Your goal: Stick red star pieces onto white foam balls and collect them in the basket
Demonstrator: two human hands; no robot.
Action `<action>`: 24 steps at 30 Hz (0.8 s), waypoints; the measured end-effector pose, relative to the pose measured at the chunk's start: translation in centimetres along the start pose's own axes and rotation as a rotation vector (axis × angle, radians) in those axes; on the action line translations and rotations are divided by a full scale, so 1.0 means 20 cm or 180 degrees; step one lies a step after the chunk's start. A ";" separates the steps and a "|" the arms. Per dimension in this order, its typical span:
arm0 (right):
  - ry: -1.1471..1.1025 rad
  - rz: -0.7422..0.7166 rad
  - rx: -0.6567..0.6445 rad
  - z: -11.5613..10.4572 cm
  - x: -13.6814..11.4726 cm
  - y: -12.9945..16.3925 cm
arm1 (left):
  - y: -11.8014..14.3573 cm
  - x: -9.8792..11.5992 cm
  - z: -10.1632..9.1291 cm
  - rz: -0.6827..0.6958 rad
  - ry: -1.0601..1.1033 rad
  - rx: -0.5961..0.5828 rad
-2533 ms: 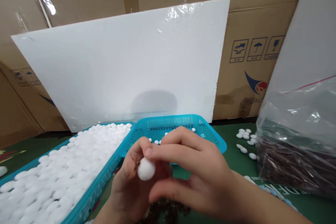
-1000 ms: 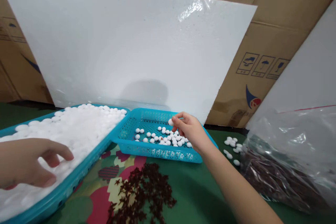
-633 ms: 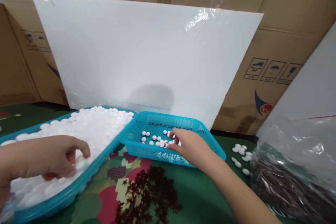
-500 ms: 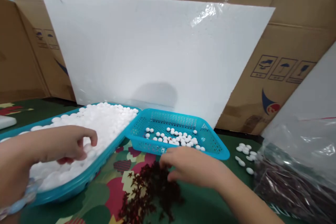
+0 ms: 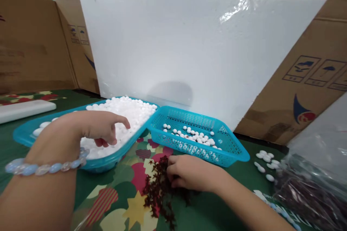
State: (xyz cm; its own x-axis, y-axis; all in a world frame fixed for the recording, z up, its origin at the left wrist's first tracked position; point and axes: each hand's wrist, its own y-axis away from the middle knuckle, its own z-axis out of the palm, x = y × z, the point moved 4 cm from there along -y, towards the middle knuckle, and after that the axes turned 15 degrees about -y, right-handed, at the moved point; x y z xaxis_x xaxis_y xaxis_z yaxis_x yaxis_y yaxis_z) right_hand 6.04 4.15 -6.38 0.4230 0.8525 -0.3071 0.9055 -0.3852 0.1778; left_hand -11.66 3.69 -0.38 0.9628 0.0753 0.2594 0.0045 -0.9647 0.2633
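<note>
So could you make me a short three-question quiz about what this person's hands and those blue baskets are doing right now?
1. True or false: the left hand rests in the large blue plastic tray heaped with white foam balls.
2. What does the right hand touch? A) small dark red star-shaped pieces B) clear plastic bag C) white foam board
3. Fill in: the small blue mesh basket holds a few white ____.

Key: 1 true; 2 A; 3 beads.
</note>
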 end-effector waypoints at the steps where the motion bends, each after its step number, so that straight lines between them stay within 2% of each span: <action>1: -0.0022 -0.0022 0.0031 -0.01 0.00 0.00 | 0.01 0.01 0.01 0.0055 0.0010 -0.0061; 7: -0.0172 -0.0132 0.0158 -0.04 -0.01 0.03 | 0.03 0.02 0.02 0.0071 0.0054 -0.0256; 13: -0.0194 -0.0210 -0.0192 -0.01 -0.01 0.03 | 0.09 0.04 0.01 -0.0108 0.0083 -0.0439; 20: -0.0073 -0.0307 -0.0319 0.03 -0.03 0.01 | 0.07 0.04 0.02 -0.0257 -0.0103 -0.0533; 24: -0.0040 -0.0338 -0.0241 0.03 -0.04 0.02 | 0.08 0.02 0.04 -0.0244 -0.0245 -0.0412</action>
State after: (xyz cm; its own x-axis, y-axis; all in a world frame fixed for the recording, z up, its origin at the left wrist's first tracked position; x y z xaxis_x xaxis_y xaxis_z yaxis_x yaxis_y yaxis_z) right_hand 6.07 3.21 -6.57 0.3258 0.8823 -0.3396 0.9403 -0.2649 0.2138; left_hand -11.11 1.93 -0.61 0.9789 0.1229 0.1632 0.0486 -0.9160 0.3983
